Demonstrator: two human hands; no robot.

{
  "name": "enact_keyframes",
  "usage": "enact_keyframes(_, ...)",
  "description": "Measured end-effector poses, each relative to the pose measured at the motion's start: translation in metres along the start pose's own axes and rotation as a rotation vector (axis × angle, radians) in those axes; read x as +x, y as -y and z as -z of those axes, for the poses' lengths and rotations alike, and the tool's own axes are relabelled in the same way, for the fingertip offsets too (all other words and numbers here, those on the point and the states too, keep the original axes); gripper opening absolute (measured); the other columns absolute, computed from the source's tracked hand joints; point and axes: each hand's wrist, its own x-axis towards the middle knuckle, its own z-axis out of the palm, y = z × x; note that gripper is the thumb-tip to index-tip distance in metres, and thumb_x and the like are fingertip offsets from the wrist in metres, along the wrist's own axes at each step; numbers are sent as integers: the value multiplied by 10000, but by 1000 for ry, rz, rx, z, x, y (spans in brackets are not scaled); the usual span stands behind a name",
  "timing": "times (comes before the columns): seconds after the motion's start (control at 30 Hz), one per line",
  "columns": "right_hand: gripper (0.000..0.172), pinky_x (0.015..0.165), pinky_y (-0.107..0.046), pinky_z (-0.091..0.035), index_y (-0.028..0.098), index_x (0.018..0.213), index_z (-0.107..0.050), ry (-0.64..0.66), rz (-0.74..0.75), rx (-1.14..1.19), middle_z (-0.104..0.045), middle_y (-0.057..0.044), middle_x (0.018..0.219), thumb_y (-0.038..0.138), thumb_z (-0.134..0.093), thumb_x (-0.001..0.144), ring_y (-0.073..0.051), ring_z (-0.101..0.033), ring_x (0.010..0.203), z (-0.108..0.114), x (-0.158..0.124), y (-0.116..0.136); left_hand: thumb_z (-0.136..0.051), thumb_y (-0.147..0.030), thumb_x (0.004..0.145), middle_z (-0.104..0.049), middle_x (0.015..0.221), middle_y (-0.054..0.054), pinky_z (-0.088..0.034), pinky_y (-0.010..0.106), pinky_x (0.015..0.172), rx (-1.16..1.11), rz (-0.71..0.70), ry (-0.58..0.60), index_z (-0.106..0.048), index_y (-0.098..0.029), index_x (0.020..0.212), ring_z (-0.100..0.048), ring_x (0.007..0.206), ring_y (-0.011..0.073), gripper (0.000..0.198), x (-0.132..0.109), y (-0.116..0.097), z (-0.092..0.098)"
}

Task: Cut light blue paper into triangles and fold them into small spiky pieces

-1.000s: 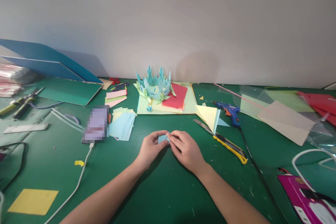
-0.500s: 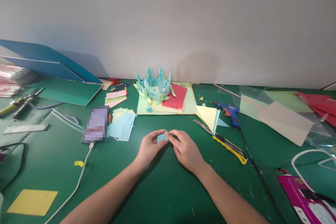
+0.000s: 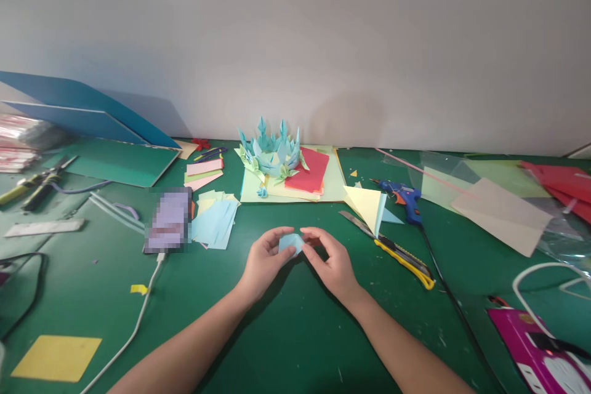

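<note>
A small piece of folded light-blue paper (image 3: 290, 242) is held between both hands over the green table. My left hand (image 3: 265, 257) pinches its left side, thumb in front and fingers behind. On the right edge of the paper, the thumb and fingertips of my right hand (image 3: 332, 261) are closed. Part of the paper is hidden by the fingers. Beyond the hands stands a ring-shaped blue and green folded-paper piece (image 3: 272, 151), with a tiny blue folded piece (image 3: 262, 192) in front of it. A pile of light-blue and yellow paper (image 3: 217, 221) lies left of my hands.
To the right lie a yellow utility knife (image 3: 406, 261) with its blade out, folded yellow paper (image 3: 367, 206) and a blue glue gun (image 3: 401, 194) with a black cord. At left are a phone (image 3: 168, 220) on a white cable and pliers (image 3: 44, 184). A pink power strip (image 3: 530, 345) sits front right.
The right fingers have spread a little and shifted along the blue paper, so more of it shows between the hands. The left hand stays nearly in place.
</note>
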Motion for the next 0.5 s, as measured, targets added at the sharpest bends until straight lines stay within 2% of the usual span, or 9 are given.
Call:
enact_keyframes(0.1,124,595,-269,-519,194,858,-630,4,-97,58,-639,-27,739,304,-613,802,-152,-585,624,-1,2,1,-796,-302,554,-695,822,24,-509,271,717,87,-29,19,-642,-156,941,-627,712,137,441,-2,2,-2)
enact_keyframes(0.2,120,559,-255,-484,194,730,-605,5,-132,53,-565,4,648,298,-635,782,-136,-533,577,0,3,3,-776,-302,575,-676,763,14,-477,244,643,198,-64,11,-654,-156,901,-583,641,119,377,-3,4,-3)
enact_keyframes(0.5,151,553,-252,-462,197,659,-573,-31,-153,92,-568,3,631,271,-613,784,-138,-533,577,-1,3,4,-737,-284,623,-562,610,-44,-390,189,491,271,-104,4,-644,-153,835,-444,485,64,266,-5,4,-4)
